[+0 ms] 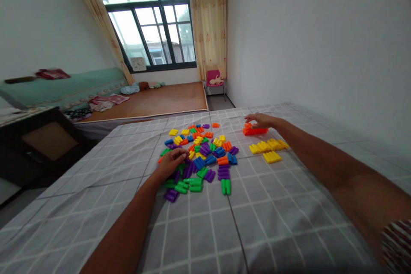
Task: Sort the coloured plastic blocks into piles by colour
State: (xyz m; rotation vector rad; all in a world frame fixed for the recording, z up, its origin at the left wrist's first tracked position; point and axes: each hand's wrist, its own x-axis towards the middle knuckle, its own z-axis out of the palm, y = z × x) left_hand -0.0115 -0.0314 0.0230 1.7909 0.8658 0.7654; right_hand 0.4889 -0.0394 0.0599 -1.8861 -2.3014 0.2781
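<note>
Many purple, green, blue, yellow and orange plastic pieces lie in a loose pile (199, 163) on a grey checked cloth (205, 231). Over the pile's left side is my left hand (174, 161), its fingers bent and close together; whatever they may hold is hidden. Farther right, my right hand (259, 120) rests at a row of orange pieces (256, 131), fingertips at its top left; the grip is too small to tell. Rows of yellow pieces (269, 147) lie just nearer than the orange row, with a shorter yellow group (272, 157) beside them.
A dark cabinet (41, 150) stands at the left. Beyond the cloth are a low bed (173, 96) with clothes on it and a pink chair (214, 78) holding a soft toy. A white wall (314, 43) runs along the right.
</note>
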